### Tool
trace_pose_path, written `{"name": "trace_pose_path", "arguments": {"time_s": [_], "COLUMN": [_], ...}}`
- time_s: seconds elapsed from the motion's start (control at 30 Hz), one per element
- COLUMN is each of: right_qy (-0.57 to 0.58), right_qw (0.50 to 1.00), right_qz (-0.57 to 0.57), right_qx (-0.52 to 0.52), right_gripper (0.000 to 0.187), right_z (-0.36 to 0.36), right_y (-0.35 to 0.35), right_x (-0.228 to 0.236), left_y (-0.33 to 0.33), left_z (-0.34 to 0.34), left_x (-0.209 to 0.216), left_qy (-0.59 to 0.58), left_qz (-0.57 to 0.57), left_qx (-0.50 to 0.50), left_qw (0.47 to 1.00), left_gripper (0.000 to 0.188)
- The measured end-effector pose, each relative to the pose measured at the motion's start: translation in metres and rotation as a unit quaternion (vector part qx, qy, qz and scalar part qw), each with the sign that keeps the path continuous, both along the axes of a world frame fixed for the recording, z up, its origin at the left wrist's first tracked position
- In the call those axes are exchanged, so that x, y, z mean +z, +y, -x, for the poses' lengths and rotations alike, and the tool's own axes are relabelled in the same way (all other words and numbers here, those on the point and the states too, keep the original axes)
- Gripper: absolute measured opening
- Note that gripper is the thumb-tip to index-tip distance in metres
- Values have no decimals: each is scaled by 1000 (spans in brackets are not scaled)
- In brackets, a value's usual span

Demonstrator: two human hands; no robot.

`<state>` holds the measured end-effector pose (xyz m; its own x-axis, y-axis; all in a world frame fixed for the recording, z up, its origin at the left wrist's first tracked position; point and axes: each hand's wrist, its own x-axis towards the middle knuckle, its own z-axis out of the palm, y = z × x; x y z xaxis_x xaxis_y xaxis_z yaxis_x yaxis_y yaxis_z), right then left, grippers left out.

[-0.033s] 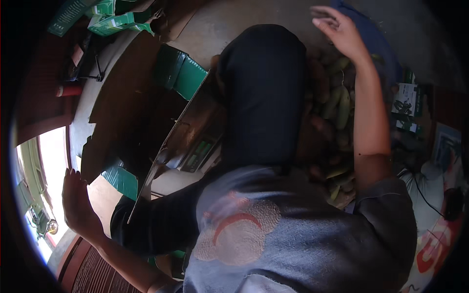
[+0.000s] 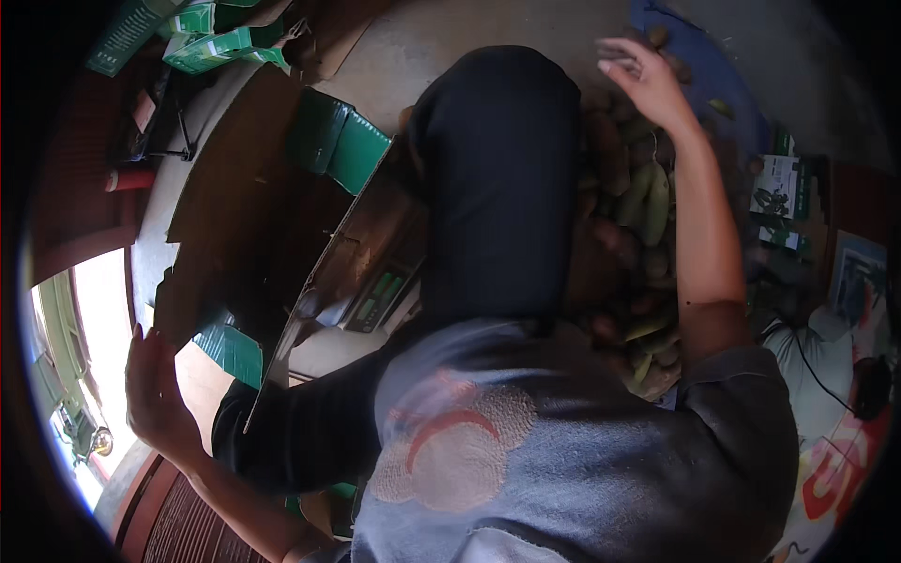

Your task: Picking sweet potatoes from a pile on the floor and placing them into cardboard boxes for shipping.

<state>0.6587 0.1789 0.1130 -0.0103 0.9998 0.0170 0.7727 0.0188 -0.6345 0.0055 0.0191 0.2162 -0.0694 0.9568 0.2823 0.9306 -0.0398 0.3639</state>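
My left hand point(image 2: 161, 394) is raised at the left, fingers stretched and held close together. Its fingertips are beside the lower left edge of a large open cardboard box point(image 2: 221, 178); whether they touch it I cannot tell. At the upper right, my right hand point(image 2: 649, 86) reaches over the far end of a heap of oblong produce point(image 2: 657, 202), green and brownish pink. Its fingers are bent and apart from the thumb, with nothing clearly held. A dark roundish piece shows just behind these fingers. A blue sheet point(image 2: 718, 80) lies beyond, with a few pieces on it.
My dark-trousered knee point(image 2: 497, 178) stands between box and heap. A scale with a green display point(image 2: 380, 298) sits beside the box. Green cartons point(image 2: 221, 47) lie at the far left, a printed carton point(image 2: 779, 188) at the right. A brown slatted wooden piece point(image 2: 188, 516) is at lower left.
My right hand has come slightly nearer, showing more of the blue sheet and the pieces on it. My left hand has turned a little and stays by the box edge.
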Motion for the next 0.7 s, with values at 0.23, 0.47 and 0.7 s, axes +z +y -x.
{"name": "trace_pose_path", "arguments": {"time_s": [0.23, 0.47, 0.7], "right_qy": [-126, 115, 178], "right_qw": [951, 773, 770], "right_qz": [216, 495, 505], "right_qx": [-179, -380, -346], "right_gripper": [57, 49, 50], "right_z": [-100, -45, -12], "right_y": [-174, -190, -205], "right_x": [-222, -246, -258], "left_y": [25, 10, -19], "left_z": [-9, 79, 92], "left_x": [-14, -16, -17], "left_qy": [-43, -13, -43], "left_qz": [-70, -128, -64], "left_qx": [81, 136, 234], "left_qw": [993, 982, 969], "left_gripper": [42, 49, 47]}}
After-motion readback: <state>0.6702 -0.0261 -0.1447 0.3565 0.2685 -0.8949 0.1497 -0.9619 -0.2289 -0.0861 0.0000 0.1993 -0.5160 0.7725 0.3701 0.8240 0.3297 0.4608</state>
